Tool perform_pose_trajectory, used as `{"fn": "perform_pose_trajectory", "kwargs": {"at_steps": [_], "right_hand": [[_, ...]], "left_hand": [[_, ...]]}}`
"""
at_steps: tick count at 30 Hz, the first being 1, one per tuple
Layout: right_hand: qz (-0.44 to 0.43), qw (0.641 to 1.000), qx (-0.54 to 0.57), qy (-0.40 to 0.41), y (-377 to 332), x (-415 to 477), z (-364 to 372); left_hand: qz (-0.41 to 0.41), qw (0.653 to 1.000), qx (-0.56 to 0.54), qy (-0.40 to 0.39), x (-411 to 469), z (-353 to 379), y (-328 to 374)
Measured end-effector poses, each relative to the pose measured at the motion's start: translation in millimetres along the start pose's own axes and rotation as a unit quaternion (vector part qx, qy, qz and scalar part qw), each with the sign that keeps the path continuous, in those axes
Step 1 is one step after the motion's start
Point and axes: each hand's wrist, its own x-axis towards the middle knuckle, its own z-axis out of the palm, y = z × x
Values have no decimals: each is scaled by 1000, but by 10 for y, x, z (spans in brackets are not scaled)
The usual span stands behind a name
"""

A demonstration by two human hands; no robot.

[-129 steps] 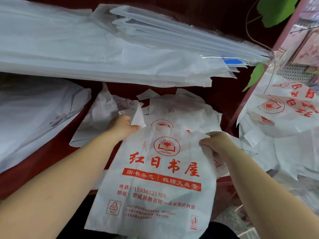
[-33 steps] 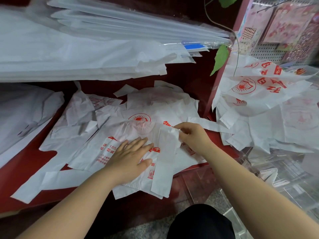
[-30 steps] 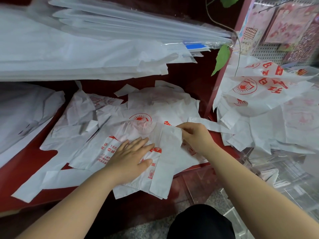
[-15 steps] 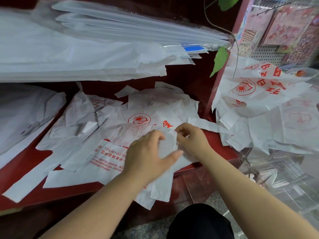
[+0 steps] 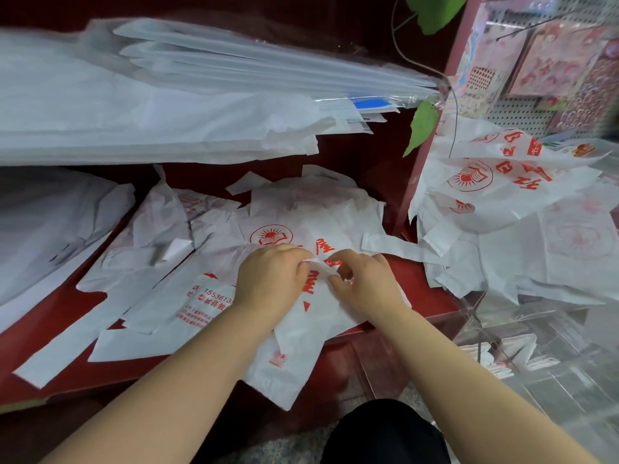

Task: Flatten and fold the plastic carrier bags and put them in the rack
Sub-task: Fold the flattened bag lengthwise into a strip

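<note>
A white carrier bag with red print [image 5: 301, 333] lies folded lengthwise on the dark red shelf [image 5: 60, 333], its lower end hanging over the front edge. My left hand [image 5: 271, 283] and my right hand [image 5: 365, 283] are close together at its upper end, both pinching the plastic there. More white printed bags [image 5: 288, 216] lie spread flat underneath and behind. A further pile of printed bags [image 5: 502, 209] sits to the right, beyond the red post.
A thick stack of white sheets in clear wrap [image 5: 167, 105] overhangs the shelf from above. A red post [image 5: 425, 139] with green leaves [image 5: 422, 125] divides shelf from a pegboard display [image 5: 542, 72]. Clear acrylic trays [image 5: 536, 356] stand at lower right.
My left hand lifted off the flattened bag and came up beside my right hand at the bag's top. The bag is now folded narrower, with both hands pinching it.
</note>
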Motion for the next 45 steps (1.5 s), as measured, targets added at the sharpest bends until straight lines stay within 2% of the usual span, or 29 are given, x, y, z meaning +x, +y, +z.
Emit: {"fn": "perform_pose_trajectory", "kwargs": {"at_steps": [3, 5, 6, 7, 8, 9, 10, 13, 18, 21, 23, 26, 30, 32, 35, 38, 43, 45], "right_hand": [[-70, 988, -57, 129, 43, -18, 21], [-79, 987, -56, 129, 69, -27, 16], [-58, 992, -38, 110, 71, -26, 3], [-3, 998, 1, 70, 63, -11, -24], [74, 996, 45, 7, 56, 1, -58], [150, 981, 103, -64, 61, 10, -77], [202, 962, 156, -97, 65, 21, -96], [295, 919, 240, -105, 91, 82, -147], [307, 922, 201, -121, 168, 133, -173], [308, 925, 188, -120, 179, 176, -149], [306, 928, 168, -129, 186, 219, -130], [294, 930, 170, -137, 158, 259, -140], [189, 967, 114, -131, 128, 251, -161], [168, 973, 103, -119, 136, 272, -134], [237, 956, 147, -95, 174, 329, -82], [305, 931, 159, -124, 196, 403, -62], [335, 912, 172, -165, 196, 444, -82], [330, 914, 175, -156, 203, 429, -84]], "left_hand": [[72, 995, 51, 42, -8, -6, -95], [51, 998, 13, -18, -26, -27, -57], [6, 998, -20, -56, -51, -13, -46], [-37, 990, -87, -102, -79, 23, -53], [-78, 968, -172, -167, -105, 30, -31], [-88, 945, -241, -206, -131, 48, -8], [-81, 930, -281, -222, -152, 40, 27], [-78, 905, -346, -234, -138, -41, 23], [-83, 945, -266, -173, -6, -165, -401], [-109, 968, -136, -183, 92, -207, -793], [-127, 965, -36, -228, 106, -205, -1004], [-131, 948, -7, -289, 51, -139, -1086], [-115, 946, 52, -297, -16, -29, -1018], [-117, 943, 80, -302, -8, -10, -1013], [-115, 939, 101, -307, 1, -6, -1007], [-112, 943, 101, -297, -15, 7, -995], [-159, 974, -14, -160, 267, -23, -1129], [-157, 971, 0, -179, 442, -4, -1235]]}}
